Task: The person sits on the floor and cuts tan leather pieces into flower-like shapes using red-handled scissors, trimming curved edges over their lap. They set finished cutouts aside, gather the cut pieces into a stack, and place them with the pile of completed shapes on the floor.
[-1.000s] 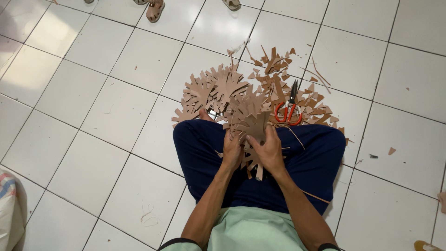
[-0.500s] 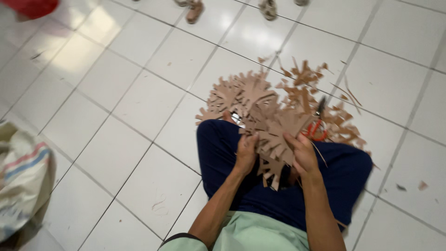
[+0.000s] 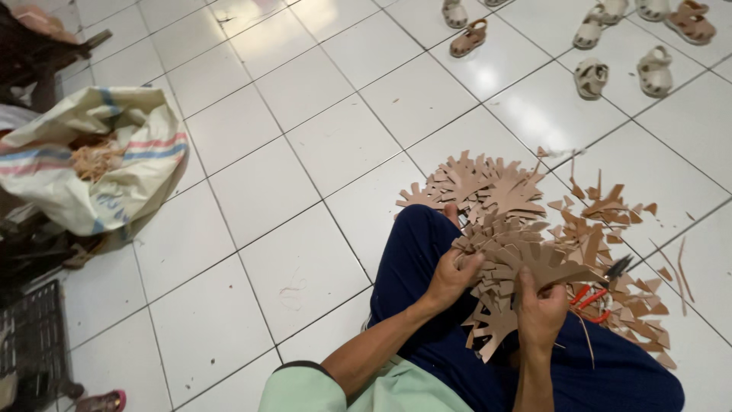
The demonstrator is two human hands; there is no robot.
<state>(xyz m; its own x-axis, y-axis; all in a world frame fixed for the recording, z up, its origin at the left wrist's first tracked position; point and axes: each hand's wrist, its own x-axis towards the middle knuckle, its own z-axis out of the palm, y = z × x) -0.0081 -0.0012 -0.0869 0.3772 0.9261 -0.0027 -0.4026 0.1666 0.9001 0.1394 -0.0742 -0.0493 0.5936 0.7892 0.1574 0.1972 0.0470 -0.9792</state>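
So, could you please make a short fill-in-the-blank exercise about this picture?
1. Both hands, left and right, hold a bundle of brown cut-out ____.
2. The scissors by the right hand have ____ handles.
3. The woven sack lies on the white ____ floor.
4. Small sandals stand at the ____ of the picture.

Missing words: pieces; red; tiled; top

Tan cut-outs, navy trousers, white tiles

The stack of leather-like cut-outs is a flat light brown, as are the scraps spread on the floor, whose glossy white tiles are crossed by dark grout lines. The scissors have red-orange handles and dark blades. The trousers are deep navy; the shirt is pale mint green with a dark sleeve edge. The woven sack is off-white with blue and red stripes and holds straw-coloured shreds. The small sandals are cream, and others are brown.
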